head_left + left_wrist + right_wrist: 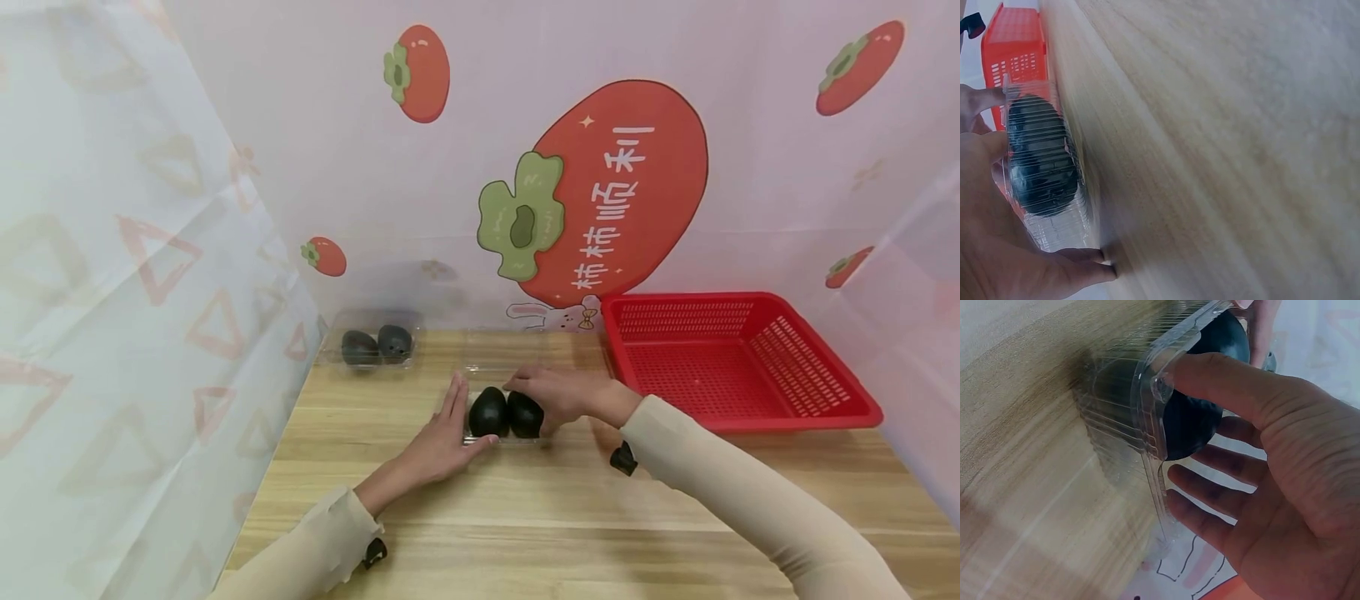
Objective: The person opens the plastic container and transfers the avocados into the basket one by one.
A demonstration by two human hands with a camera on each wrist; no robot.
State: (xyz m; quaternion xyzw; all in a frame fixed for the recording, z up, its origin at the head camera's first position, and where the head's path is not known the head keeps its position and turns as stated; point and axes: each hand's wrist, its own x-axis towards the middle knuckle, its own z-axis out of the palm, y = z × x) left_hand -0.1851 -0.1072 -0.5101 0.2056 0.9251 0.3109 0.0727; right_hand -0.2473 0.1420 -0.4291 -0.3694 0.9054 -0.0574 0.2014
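Observation:
A clear plastic clamshell box [504, 348] stands on the table, its lid folded back. Two dark, egg-shaped avocados sit in it side by side, a left avocado [489, 411] and a right avocado [524, 416]. My left hand [435, 448] rests against the box's left end, fingers straight and thumb at the near edge. With thumb and fingers, my right hand [558, 393] holds the right avocado at the box's right end. In the right wrist view the thumb crosses the box's rim, while the fingers [1210, 484] lie on the avocado's far side.
A second clear box [375, 321] with two dark avocados stands at the back left. On the right is a red plastic basket [697, 379] with perforated walls. Printed sheets [337, 167] enclose the wooden table [480, 533] at the back and sides.

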